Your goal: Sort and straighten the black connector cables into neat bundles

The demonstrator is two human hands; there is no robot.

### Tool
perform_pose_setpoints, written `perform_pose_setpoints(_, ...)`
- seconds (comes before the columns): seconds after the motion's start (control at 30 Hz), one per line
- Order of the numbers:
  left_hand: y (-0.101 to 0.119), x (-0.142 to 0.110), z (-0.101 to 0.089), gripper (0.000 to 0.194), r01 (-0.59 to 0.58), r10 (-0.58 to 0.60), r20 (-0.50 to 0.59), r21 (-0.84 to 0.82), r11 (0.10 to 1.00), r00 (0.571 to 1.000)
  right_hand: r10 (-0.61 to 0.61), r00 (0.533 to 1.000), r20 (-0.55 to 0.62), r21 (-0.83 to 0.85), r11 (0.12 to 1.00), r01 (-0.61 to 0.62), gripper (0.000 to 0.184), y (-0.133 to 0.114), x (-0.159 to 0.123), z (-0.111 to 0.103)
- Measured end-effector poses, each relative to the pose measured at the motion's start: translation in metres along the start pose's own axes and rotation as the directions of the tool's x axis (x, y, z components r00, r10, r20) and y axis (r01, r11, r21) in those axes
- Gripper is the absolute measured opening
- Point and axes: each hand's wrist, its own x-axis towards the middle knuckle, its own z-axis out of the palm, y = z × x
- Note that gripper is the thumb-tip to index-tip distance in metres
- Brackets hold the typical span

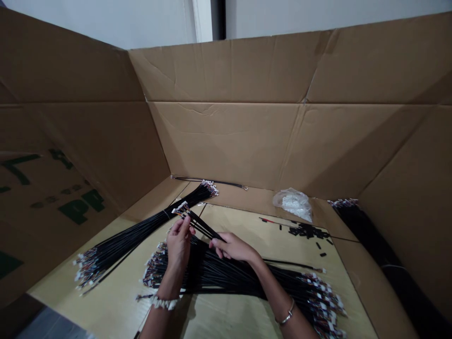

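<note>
Cables (205,225), slim and black (white end connectors (181,207)), in pinched fingers (184,227) of left hand (178,243) and right hand (233,246).

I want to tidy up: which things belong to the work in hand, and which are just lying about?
Likely in the work:
- black cables in the left hand and right hand
- cable pile below

Apparently lying by, untouched:
- left bundle
- right bundle
- bag of white pieces
- small black pieces
</note>
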Motion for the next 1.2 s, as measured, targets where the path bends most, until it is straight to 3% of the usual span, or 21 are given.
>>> perform_pose_setpoints(0.2, 0.0027, -0.0012, 0.002, 0.051, 0.031, -0.03, 0.025, -0.032, 0.999, 0.999, -0.085, 0.996, 0.005, 0.0, 0.996, 0.085, 0.031, 0.0081, 0.0027, -0.001)
perform_pose_setpoints(0.37, 0.0045, -0.0019, 0.0032, 0.048, 0.041, -0.04, 0.055, -0.021, 0.999, 0.998, -0.068, 0.996, 0.05, 0.031, 0.997, 0.066, 0.035, 0.0078, 0.0016, -0.0023)
perform_pose_setpoints(0.67, 0.004, -0.0019, 0.0, 0.041, -0.015, 0.02, -0.046, 0.092, 0.996, 0.999, -0.034, 0.999, 0.042, 0.116, 0.993, 0.029, 0.038, 0.0066, 0.0019, -0.0033)
perform_pose_setpoints(1.03, 0.0082, -0.0005, 0.0054, 0.052, 0.001, -0.007, 0.073, 0.075, 0.997, 0.997, -0.08, 0.996, 0.035, 0.06, 0.995, 0.078, 0.042, 0.0033, -0.0008, -0.0028)
perform_pose_setpoints(1.2, 0.0079, 0.0028, 0.0056, 0.054, 0.05, -0.056, 0.069, 0.086, 0.995, 0.996, -0.072, 0.995, 0.066, 0.045, 0.997, 0.069, 0.041, -0.0003, -0.0034, -0.0028)
